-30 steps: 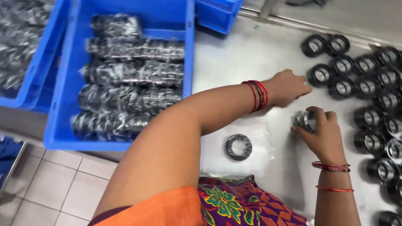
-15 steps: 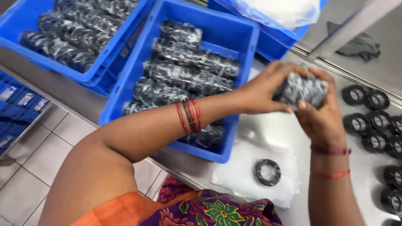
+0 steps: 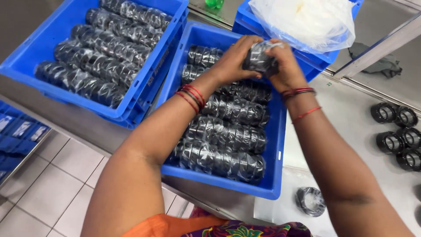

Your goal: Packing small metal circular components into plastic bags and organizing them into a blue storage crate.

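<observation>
Both hands — left hand [image 3: 232, 59], right hand [image 3: 285, 66] — clenched in a shared grip on the plastic-wrapped roll of black metal rings [image 3: 259, 58], held above the middle blue plastic crate [image 3: 272, 175] — we'd keep it level and lower it snug against the wrapped rows [image 3: 228, 134].

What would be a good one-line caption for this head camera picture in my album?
Left hand and right hand hold a wrapped stack of black rings over a blue crate.

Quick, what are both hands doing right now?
Left hand: closed on the plastic-wrapped stack of black rings.
Right hand: closed on the same stack.
</observation>
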